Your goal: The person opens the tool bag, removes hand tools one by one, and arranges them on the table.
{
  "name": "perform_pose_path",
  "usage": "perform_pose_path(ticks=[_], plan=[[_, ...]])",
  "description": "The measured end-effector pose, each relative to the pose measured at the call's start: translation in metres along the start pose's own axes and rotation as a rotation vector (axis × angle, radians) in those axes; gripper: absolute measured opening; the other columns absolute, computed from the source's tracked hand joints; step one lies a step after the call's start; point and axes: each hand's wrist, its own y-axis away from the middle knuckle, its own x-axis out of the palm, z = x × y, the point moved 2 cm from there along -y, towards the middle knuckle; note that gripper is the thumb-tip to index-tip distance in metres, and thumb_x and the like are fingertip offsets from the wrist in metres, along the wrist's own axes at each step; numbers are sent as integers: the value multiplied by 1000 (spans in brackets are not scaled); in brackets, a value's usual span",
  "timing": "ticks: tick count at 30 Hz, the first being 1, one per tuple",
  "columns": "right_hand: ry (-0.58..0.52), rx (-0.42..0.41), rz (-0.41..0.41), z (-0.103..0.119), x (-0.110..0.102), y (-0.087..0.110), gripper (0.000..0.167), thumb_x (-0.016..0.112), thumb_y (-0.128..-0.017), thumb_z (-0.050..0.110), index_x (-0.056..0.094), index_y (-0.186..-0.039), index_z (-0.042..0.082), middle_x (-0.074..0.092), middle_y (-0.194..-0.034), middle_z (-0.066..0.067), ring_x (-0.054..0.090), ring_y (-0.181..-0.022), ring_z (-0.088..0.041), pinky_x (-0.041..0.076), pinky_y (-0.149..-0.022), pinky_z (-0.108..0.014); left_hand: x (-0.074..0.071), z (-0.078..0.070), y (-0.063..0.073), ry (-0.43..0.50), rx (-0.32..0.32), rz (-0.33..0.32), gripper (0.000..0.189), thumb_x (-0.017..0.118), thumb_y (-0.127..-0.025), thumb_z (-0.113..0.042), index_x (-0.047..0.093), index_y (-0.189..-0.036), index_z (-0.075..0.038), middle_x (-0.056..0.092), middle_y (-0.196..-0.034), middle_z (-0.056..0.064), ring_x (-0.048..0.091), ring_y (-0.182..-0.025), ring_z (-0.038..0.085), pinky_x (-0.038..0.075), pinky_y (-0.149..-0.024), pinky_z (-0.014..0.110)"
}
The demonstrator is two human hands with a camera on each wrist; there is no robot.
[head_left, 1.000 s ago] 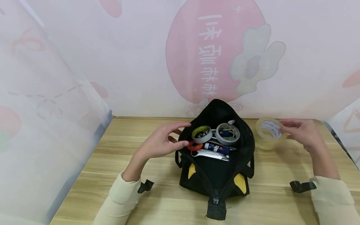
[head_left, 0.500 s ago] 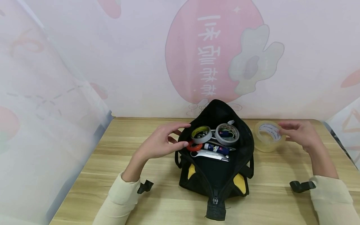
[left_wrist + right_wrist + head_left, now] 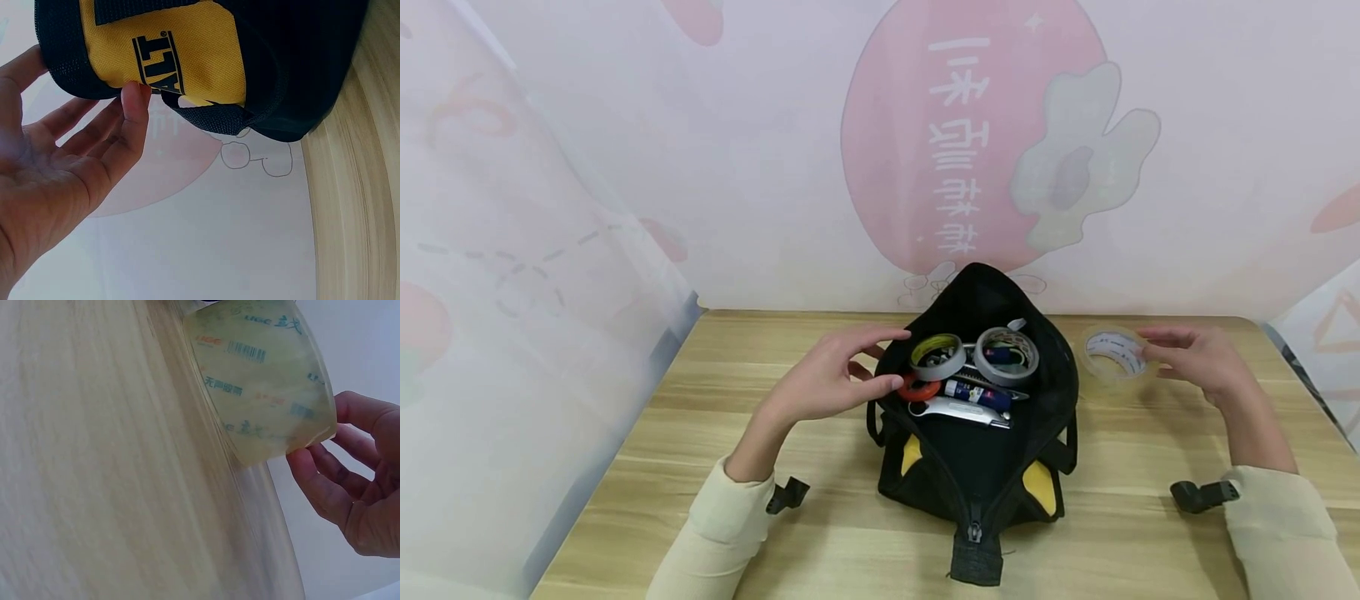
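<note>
My right hand [image 3: 1198, 360] pinches the right edge of a roll of clear packing tape [image 3: 265, 381] between thumb and fingers. In the head view the tape roll [image 3: 1093, 367] sits low at the table's back, just right of a black and yellow tool bag [image 3: 977, 467]. The bag's zipped top is spread open. My left hand [image 3: 831, 375] is at the bag's left rim, fingers extended and apart. In the left wrist view the left thumb [image 3: 134, 103] touches the yellow side panel [image 3: 187, 50], with the other fingers behind it.
Inside the bag are two smaller tape rolls [image 3: 1006, 381], a blue and white tube [image 3: 977, 394], a silver-handled cutter-like tool [image 3: 962, 411] and a red ring-shaped item [image 3: 919, 389]. A printed pink and white sheet [image 3: 760, 167] stands behind the wooden table [image 3: 700, 433].
My right hand has moved slightly left and down, bringing the packing tape lower and closer to the bag. The left hand and bag have stayed in place.
</note>
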Motion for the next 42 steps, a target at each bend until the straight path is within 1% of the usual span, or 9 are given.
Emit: perform_pose_path(ticks=[15,18,21,22,25,27,29,34,42], plan=[[42,19,47,2,-1,0,59,64,-109,24,48,-152,-13,62,-103,31,61,-94,17,64,-81,-19,2,4,-1,8,6,8,58,78,-100,-24,59,-154,-16,62,-155,5,73,-118,25,66,-88,31],[89,-4,38,7,-1,0,60,62,-110,26,48,-153,-12,74,-118,6,59,-93,18,62,-81,-18,1,4,-1,2,6,5,57,78,-100,-25,59,-154,-16,62,-155,5,73,-118,25,66,-88,31],[138,-43,2,15,0,3,61,61,-110,28,47,-154,-11,66,-139,-25,57,-91,20,60,-79,-15,0,4,-1,-5,6,1,58,78,-100,-25,60,-153,-15,62,-155,5,74,-118,25,67,-88,31],[153,-57,-21,18,0,4,61,62,-110,30,48,-155,-9,64,-141,-27,56,-91,21,58,-78,-14,0,4,-1,-8,6,-1,58,78,-99,-25,60,-153,-15,62,-155,5,74,-118,25,67,-87,31],[169,-93,-85,31,1,8,62,66,-108,33,51,-154,-5,72,-126,2,55,-91,22,53,-76,-9,-1,3,-1,-14,7,-5,58,78,-99,-24,60,-153,-14,62,-155,6,75,-118,26,67,-87,31],[165,-117,-121,41,3,11,63,69,-106,35,52,-154,-2,66,-114,25,56,-92,22,50,-75,-6,-1,3,0,-15,4,-6,58,78,-99,-23,60,-153,-13,62,-155,7,75,-118,26,67,-87,32],[162,-142,-151,53,5,15,64,71,-105,37,54,-154,0,58,-106,38,57,-93,22,48,-75,-5,-2,3,0,-12,0,-8,59,79,-99,-23,59,-153,-13,62,-155,7,75,-118,26,67,-88,32],[157,-190,-192,83,10,25,62,74,-102,36,56,-154,7,59,-105,41,59,-94,21,49,-75,-3,-3,3,-1,-8,2,-11,59,79,-98,-22,60,-153,-12,62,-155,7,75,-118,26,67,-87,31],[116,-290,-177,133,18,36,55,78,-100,29,60,-151,14,64,-114,35,66,-98,17,52,-84,-1,-3,3,0,-8,7,-6,59,79,-98,-21,60,-153,-11,62,-154,8,75,-117,26,67,-86,29]])
